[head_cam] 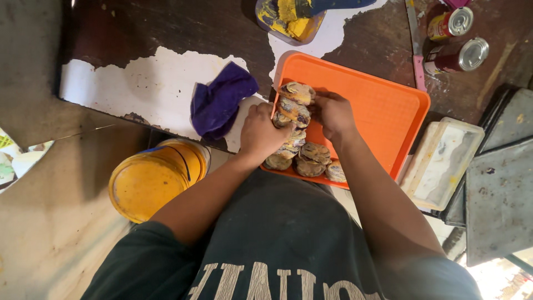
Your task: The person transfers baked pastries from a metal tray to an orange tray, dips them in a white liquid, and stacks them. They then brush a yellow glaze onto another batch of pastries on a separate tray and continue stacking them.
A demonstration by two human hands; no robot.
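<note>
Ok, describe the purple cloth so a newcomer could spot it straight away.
Start from the orange tray in the middle of the worn dark table. Just off the tray's left edge, beside the left hand, lies the purple cloth, crumpled on a patch of white paint. It is the only soft, deep purple thing there; the paint-smeared discs nearby are hard, round and stacked in the tray.
</note>
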